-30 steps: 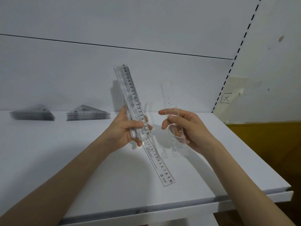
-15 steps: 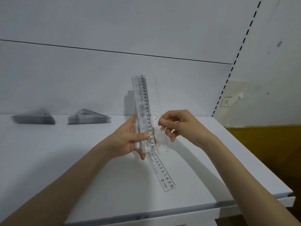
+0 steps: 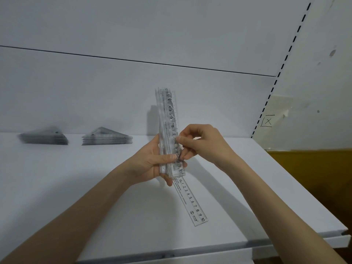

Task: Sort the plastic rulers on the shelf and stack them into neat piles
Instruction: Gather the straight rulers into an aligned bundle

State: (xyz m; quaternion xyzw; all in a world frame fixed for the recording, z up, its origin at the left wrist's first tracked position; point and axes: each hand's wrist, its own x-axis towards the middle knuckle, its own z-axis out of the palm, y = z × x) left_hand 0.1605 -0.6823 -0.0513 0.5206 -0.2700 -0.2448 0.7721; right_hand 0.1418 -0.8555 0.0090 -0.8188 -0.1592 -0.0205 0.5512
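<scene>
Both hands are busy above the middle of the white shelf (image 3: 76, 187). The left hand (image 3: 150, 164) grips a bundle of clear rulers (image 3: 163, 130) near its lower end, thumb laid across the front and fingers wrapped behind. The bundle stands almost upright, its top leaning slightly left. The right hand (image 3: 203, 143) has its fingers curled, and its thumb and forefinger pinch the right edge of the front ruler (image 3: 171, 111) in that bundle, just above the left thumb. Printed numbers and cut-out shapes show on the front of the bundle. Below the hands a single ruler (image 3: 192, 202) lies flat on the shelf, running from under the bundle toward the front right, with its numbers up to 10 readable. At the back left, against the back panel (image 3: 95, 92), sit two piles of clear triangles. The left pile (image 3: 44, 139) is blurred, the right pile (image 3: 107, 139) looks evenly stacked, and the two stand apart. Right of the shelf a slotted post (image 3: 285, 60) rises beside a wall bearing a scrap of paper (image 3: 267, 121) marked with an X.
</scene>
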